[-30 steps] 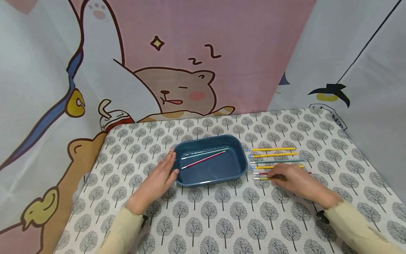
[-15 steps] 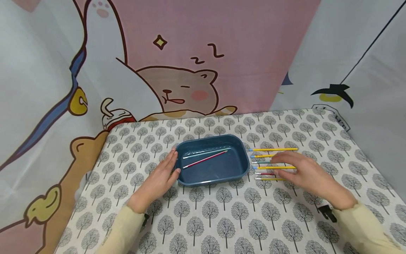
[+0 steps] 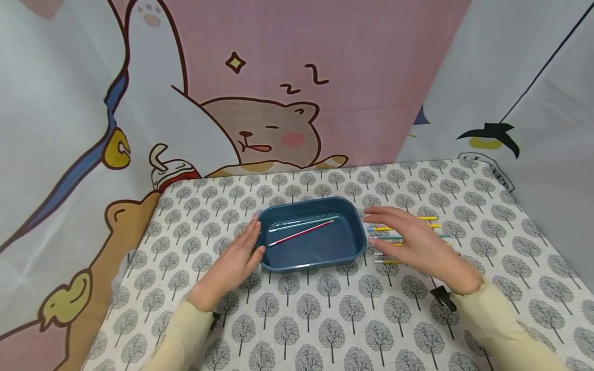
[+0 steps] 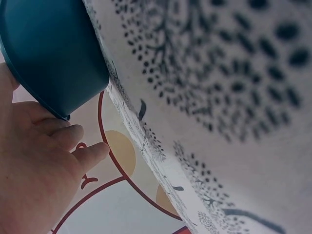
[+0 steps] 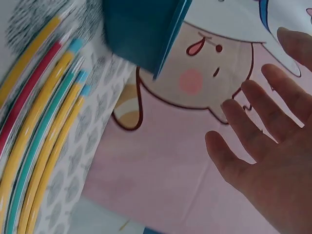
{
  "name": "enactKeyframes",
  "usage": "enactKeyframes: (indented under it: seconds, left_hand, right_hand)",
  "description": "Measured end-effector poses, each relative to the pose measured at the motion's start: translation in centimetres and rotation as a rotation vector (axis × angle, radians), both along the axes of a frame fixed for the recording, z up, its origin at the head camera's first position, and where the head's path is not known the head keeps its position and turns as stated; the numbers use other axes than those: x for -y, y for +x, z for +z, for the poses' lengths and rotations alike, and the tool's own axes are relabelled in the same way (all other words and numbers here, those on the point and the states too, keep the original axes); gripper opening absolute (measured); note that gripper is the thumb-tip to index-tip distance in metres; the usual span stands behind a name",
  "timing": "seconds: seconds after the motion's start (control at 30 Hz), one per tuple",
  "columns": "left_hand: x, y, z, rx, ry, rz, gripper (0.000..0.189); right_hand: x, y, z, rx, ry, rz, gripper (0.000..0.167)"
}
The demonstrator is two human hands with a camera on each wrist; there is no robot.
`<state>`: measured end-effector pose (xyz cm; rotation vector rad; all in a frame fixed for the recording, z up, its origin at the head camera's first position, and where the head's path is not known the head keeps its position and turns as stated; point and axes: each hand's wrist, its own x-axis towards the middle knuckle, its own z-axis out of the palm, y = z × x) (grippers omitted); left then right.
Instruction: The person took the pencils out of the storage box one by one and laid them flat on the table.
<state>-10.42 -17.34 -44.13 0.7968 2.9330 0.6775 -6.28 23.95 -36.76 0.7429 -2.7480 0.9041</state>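
Note:
A dark blue rectangular tray (image 3: 315,265) sits on the cloth, with a teal pencil (image 3: 303,224) and a red pencil (image 3: 301,233) lying in it. My left hand (image 3: 232,263) rests its fingers against the tray's left end; the left wrist view shows the fingertips at the rim. To the right of the tray, several yellow, teal and red pencils (image 5: 36,129) lie side by side in a row. Over this row my right hand (image 3: 415,242) hovers with fingers spread and nothing in it, its fingertips near the tray's right end. It hides the middle of some pencils.
A cloth with a tree print (image 3: 306,304) covers the table. Behind stands a pink and white curtain (image 3: 362,77) with a cartoon bear. More pale curtain closes in the left and right sides.
My right hand has risen off the pencils, its fingers have spread, and it has moved left toward the tray. The left hand stays at the tray's end.

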Motion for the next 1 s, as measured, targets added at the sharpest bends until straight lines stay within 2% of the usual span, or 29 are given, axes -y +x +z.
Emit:
enactKeyframes:
  seconds: [0.33,0.57,0.8,1.0]
  left_hand:
    - [-0.1,0.2,0.1,0.008,0.0,0.006,0.067]
    - [-0.1,0.2,0.2,0.013,0.004,0.007,0.067]
    - [-0.1,0.1,-0.1,0.007,0.003,0.009,0.067]
    - [-0.2,0.1,0.1,0.024,0.005,0.018,0.067]
  right_hand:
    - [4.1,-1.7,-0.7,0.051,-0.038,0.087,0.047]
    - [6.9,-2.4,-1.1,0.094,-0.025,0.131,0.051]
    - [9.4,-3.3,-1.5,0.098,-0.014,0.175,0.056]
    - [11.5,-4.1,-2.1,0.095,0.023,0.192,0.061]
